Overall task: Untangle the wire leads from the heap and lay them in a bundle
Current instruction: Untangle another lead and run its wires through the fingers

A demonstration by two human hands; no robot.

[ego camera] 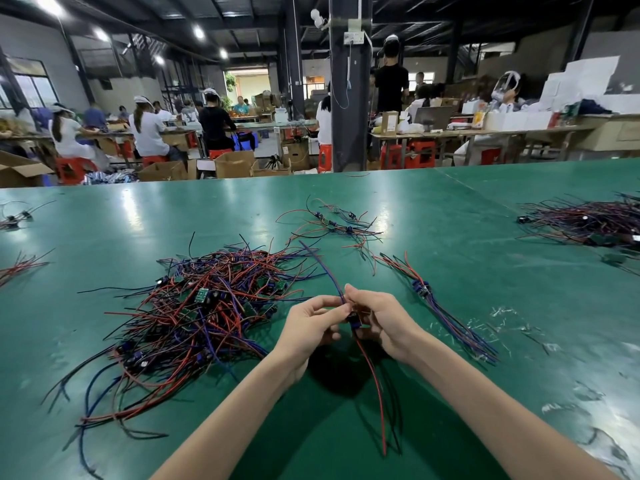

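A tangled heap of red, black and blue wire leads point(194, 313) with small green boards lies on the green table point(450, 237), left of my hands. Both hands hold one lead point(375, 386) above the table. My left hand point(308, 327) pinches its blue wires, which rise up and away. My right hand point(384, 320) grips the small dark board at its middle. Its red and black wires hang down toward me. A straightened bundle of leads point(446, 313) lies to the right of my hands.
A looser group of leads point(332, 225) lies farther back at centre. Another big pile point(585, 223) sits at the far right, and a few stray leads point(17, 268) at the left edge. Bits of clear scrap point(502, 327) litter the right side. Other workers sit at benches beyond the table.
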